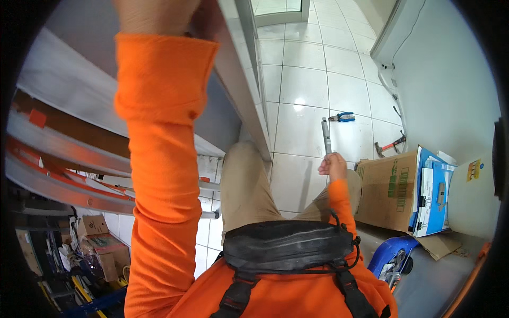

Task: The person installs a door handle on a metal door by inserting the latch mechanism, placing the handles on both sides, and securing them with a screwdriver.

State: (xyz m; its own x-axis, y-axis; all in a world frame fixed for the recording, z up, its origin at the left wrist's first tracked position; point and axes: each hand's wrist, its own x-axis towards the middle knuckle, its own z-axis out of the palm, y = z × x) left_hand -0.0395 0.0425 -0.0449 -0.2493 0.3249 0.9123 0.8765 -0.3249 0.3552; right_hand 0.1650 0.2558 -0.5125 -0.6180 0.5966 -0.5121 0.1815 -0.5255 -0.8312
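Note:
My left arm reaches up along the left side, and my left hand (159, 15) is at the top edge of the picture, beside a grey door-like panel (233, 58). Its fingers are cut off or hidden, so I cannot see whether it grips the panel. Lower right of the middle, my right hand (335, 166) is closed around the near end of a slim grey metal bar (326, 135). The bar points away from me over the white floor tiles. Just past its far end lie pliers with blue handles (343, 116).
On the right are a hammer with a red handle (392, 144), a cardboard box (387, 185) with blue folders (433, 193), and a blue tool (395, 254). An aluminium ladder with orange parts (69, 180) stands at the left. Behind it are cartons (103, 249).

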